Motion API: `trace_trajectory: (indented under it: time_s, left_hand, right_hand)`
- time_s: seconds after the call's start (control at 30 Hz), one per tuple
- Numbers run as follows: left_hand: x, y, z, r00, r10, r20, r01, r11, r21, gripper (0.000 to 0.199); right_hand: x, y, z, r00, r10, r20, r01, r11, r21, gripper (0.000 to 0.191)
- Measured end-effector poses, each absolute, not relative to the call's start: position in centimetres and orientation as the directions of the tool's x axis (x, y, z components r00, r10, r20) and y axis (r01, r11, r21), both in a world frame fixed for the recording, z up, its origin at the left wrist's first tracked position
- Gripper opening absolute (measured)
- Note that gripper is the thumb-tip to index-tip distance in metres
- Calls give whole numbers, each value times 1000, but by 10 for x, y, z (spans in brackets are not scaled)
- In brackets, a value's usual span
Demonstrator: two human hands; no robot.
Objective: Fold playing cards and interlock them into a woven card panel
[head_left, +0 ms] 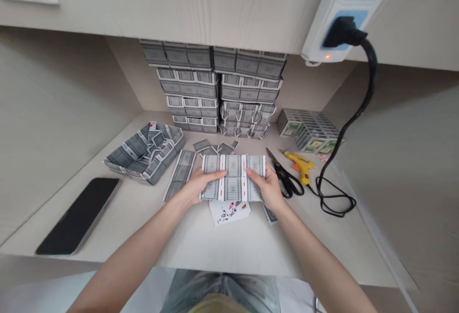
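Between my two hands is a flat panel of joined playing cards [234, 186], grey patterned backs facing up, raised above the desk. My left hand [197, 184] grips its left edge, thumb lying across the top. On the right edge, my right hand [269, 187] holds it the same way. Under the panel, partly hidden, lies a pile of loose playing cards [229, 213], faces up. A long strip of joined cards [181, 174] rests left of the panel, and several loose cards [215, 148] are scattered just behind it.
Stacked boxes of folded cards [193, 83] stand at the back. A card tray [154, 172] and black phone [79, 217] lie left. Black scissors [287, 179], a yellow glue gun [301, 165] with its cable and packs of cards [311, 128] are right. A power strip [344, 11] hangs above.
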State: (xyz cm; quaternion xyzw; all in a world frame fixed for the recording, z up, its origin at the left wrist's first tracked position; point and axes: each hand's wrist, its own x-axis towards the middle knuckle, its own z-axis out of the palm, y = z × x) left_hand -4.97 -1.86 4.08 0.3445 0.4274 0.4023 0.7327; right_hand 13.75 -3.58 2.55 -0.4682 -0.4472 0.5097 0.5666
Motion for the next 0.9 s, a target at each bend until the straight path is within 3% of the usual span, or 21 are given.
trace_trajectory:
  time_s: [0.43, 0.9]
  left_hand:
    - [-44, -22, 30, 178, 954, -242, -192, 275, 942, 43]
    - [-43, -24, 32, 164, 960, -227, -179, 255, 950, 43]
  right_hand:
    - [132, -37, 15, 139, 986, 86, -33, 92, -995, 41]
    - [131, -39, 15, 135, 986, 103, 10, 102, -995, 40]
